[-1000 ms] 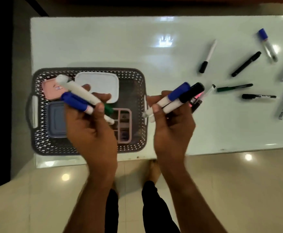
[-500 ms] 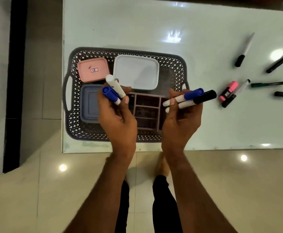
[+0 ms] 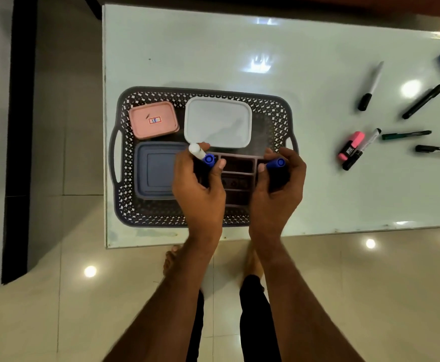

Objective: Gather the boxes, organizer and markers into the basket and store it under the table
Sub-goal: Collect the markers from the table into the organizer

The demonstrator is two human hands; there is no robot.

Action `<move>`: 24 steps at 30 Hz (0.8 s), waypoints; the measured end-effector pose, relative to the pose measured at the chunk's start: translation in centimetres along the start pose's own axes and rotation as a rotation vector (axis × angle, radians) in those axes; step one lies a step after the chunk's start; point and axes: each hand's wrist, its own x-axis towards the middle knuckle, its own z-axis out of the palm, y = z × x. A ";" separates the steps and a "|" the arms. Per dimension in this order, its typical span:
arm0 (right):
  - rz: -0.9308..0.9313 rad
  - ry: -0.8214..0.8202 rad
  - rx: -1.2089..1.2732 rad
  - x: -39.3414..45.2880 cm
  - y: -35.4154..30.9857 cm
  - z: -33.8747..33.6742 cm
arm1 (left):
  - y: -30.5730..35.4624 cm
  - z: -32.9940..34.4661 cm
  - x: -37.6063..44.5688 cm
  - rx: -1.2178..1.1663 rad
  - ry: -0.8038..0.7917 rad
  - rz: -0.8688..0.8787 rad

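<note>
A: Both hands over the organizer (image 3: 237, 176) in the basket (image 3: 124, 205). Left hand (image 3: 200, 189) closed on markers, blue cap (image 3: 209, 159) up. Right hand (image 3: 279, 186) closed on markers too, blue cap (image 3: 276, 163) showing.

B: Boxes?

A: Pink box (image 3: 153, 120), white box (image 3: 218, 122), blue box (image 3: 156, 170) all in the basket. Loose markers (image 3: 420, 101) well apart, on the table (image 3: 318, 74) to the right.

B: Risk?

A: Bundles could splay on release: one catches a divider, tips out, rolls off the near edge.
</note>
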 end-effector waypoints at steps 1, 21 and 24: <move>-0.010 0.000 -0.019 0.0 0.1 0.0 | -0.2 -0.1 -0.1 0.040 0.002 0.042; -0.038 0.000 -0.114 0.0 0.6 0.2 | 0.0 0.0 0.0 0.140 -0.081 0.067; -0.013 0.001 -0.094 0.0 0.5 0.3 | 0.0 0.2 -0.1 0.148 -0.055 0.054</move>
